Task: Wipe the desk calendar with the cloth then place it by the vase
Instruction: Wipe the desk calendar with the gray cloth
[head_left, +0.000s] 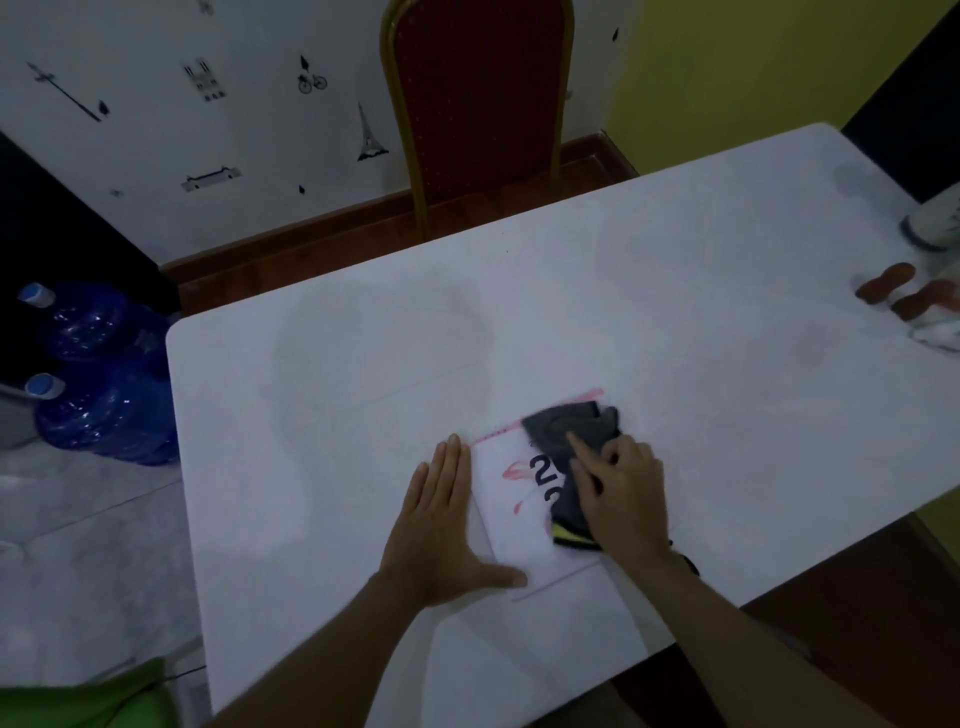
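Observation:
A white desk calendar with dark numerals and pink marks lies flat on the white table. A dark grey cloth with a yellow edge covers its right part. My right hand presses down on the cloth, fingers curled over it. My left hand lies flat and open against the calendar's left edge, thumb along its near edge. The white vase stands at the table's far right, cut off by the frame edge.
Orange-brown objects lie on something white near the vase. A red chair with a gold frame stands behind the table. Two blue water jugs sit on the floor at the left.

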